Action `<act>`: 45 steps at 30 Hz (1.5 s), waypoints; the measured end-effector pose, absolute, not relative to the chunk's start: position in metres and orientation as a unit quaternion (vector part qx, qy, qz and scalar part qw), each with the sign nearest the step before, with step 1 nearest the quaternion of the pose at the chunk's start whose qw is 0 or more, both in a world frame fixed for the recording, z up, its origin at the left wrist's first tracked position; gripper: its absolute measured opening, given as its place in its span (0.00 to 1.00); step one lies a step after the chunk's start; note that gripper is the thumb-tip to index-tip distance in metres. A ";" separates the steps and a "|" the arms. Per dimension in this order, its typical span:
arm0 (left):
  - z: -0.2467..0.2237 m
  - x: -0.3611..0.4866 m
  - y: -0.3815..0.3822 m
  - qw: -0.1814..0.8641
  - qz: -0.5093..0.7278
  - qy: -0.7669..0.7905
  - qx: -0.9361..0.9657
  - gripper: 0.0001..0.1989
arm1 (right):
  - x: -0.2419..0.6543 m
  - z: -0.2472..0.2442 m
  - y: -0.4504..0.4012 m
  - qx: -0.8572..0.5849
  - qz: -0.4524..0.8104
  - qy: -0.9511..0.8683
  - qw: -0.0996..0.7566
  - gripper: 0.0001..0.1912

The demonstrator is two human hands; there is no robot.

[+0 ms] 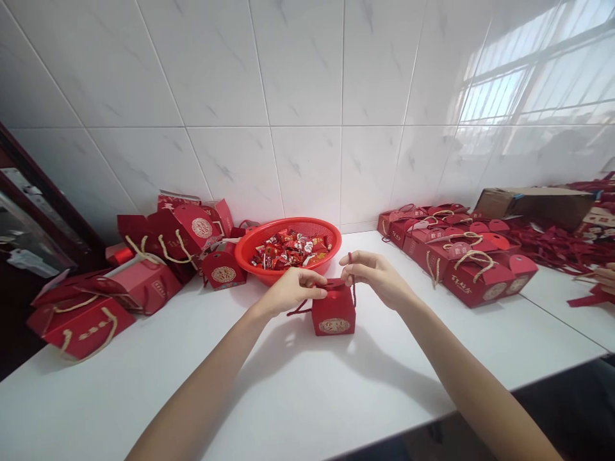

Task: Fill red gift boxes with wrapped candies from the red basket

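A small red box (334, 314) with a gold round emblem stands upright on the white table (283, 397), in front of the red basket. My left hand (294, 291) pinches the top flap of this box at its left side. On the right, my right hand (372, 274) has its thumb and fingers closed on the dark red cord (354, 291), which hangs down the box's right side. Another length of cord sticks out to the left of the box, below my left hand.
The red basket (288, 224) holds wrapped sweets. Red boxes with rope handles are piled at left (91, 326) and lined up at right (471, 282). Behind those lies a cardboard box (533, 205) near red ribbons. Another person's hand (606, 278) shows at the right edge.
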State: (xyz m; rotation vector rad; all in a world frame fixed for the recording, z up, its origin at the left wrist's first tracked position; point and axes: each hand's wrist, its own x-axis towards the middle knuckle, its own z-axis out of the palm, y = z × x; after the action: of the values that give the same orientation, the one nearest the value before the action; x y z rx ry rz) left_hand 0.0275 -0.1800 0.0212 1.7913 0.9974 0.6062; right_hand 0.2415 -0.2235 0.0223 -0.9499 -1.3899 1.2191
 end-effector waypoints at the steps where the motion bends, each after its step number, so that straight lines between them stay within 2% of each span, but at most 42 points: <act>1: 0.024 0.027 -0.181 0.500 0.262 0.395 0.725 0.17 | 0.240 0.023 -0.222 -0.400 0.494 -0.584 0.504 0.13; 10: 0.049 0.023 -0.198 0.639 0.374 0.292 0.606 0.21 | 0.225 0.036 -0.219 -0.419 0.449 -0.632 0.474 0.13; 16: 0.055 0.025 -0.209 0.626 0.379 0.248 0.635 0.24 | 0.217 0.035 -0.220 -0.416 0.444 -0.641 0.469 0.16; 20: 0.050 0.028 -0.208 0.557 0.384 0.277 0.682 0.29 | 0.212 0.031 -0.217 -0.420 0.429 -0.636 0.485 0.15; 25: 0.037 0.034 -0.208 0.388 0.388 0.354 0.757 0.34 | 0.207 0.030 -0.214 -0.421 0.427 -0.619 0.507 0.12; 28: 0.029 0.038 -0.209 0.297 0.349 0.394 0.796 0.40 | 0.209 0.029 -0.212 -0.413 0.453 -0.589 0.527 0.13; 31: 0.019 0.043 -0.208 0.243 0.334 0.401 0.818 0.42 | 0.212 0.027 -0.211 -0.408 0.476 -0.565 0.536 0.15; 35: 0.004 0.049 -0.201 0.245 0.304 0.413 0.823 0.36 | 0.218 0.025 -0.209 -0.399 0.498 -0.552 0.537 0.15; 39: -0.008 0.054 -0.195 0.216 0.303 0.410 0.833 0.19 | 0.225 0.024 -0.208 -0.447 0.459 -0.593 0.487 0.15; 42: -0.015 0.057 -0.192 0.187 0.296 0.413 0.841 0.10 | 0.229 0.022 -0.209 -0.550 0.292 -0.674 0.397 0.12; 45: -0.020 0.060 -0.189 0.184 0.305 0.410 0.840 0.11 | 0.230 0.022 -0.210 -0.638 0.102 -0.705 0.290 0.07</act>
State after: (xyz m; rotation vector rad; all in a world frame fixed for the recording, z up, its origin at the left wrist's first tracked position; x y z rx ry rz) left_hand 0.0603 -0.1894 -0.0203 2.3675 1.1558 0.8587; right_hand 0.2298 -0.2099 0.0221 -1.7029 -1.8816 0.2730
